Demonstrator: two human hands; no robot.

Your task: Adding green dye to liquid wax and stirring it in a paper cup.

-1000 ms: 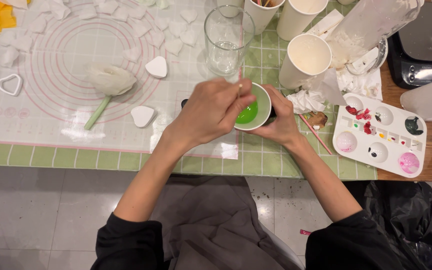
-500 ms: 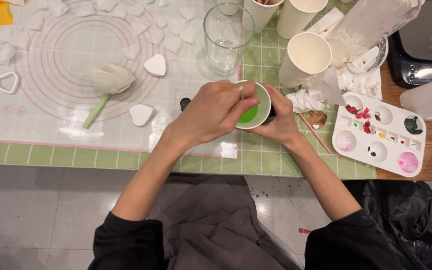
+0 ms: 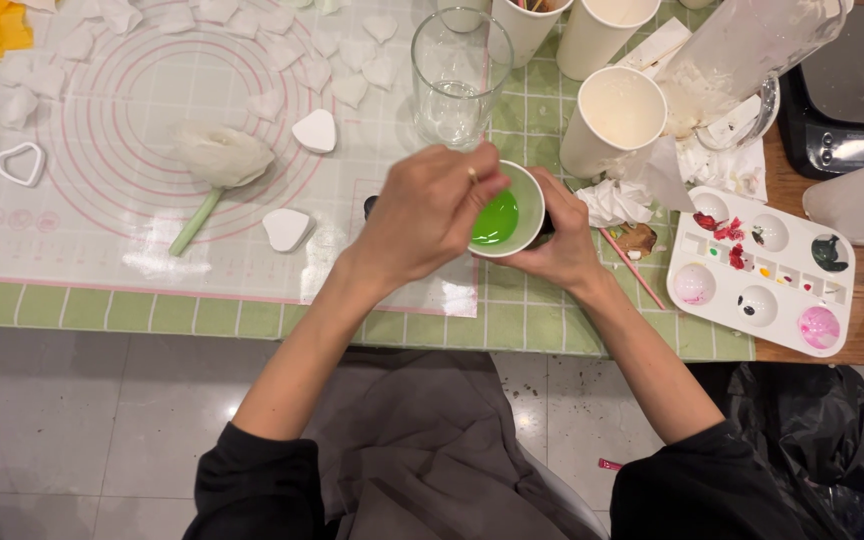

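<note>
A small white cup (image 3: 526,196) with bright green liquid (image 3: 497,220) stands on the mat near the table's front edge. My right hand (image 3: 559,248) wraps around its right and near side and grips it. My left hand (image 3: 424,215) reaches in from the left and covers the cup's left rim. Its fingertips are pinched together over the far rim, and I cannot see whether anything is between them. A ring shows on one finger.
A clear glass (image 3: 449,75) and tall paper cups (image 3: 614,118) stand just behind. A paint palette (image 3: 760,270) lies to the right, a black scale (image 3: 850,92) beyond it. On the pink-ringed mat (image 3: 102,215) lie a white paper flower (image 3: 220,158) and white heart pieces (image 3: 314,130).
My left hand has shifted slightly over the cup, so more of the green liquid shows. The right hand and the cup stay in place.
</note>
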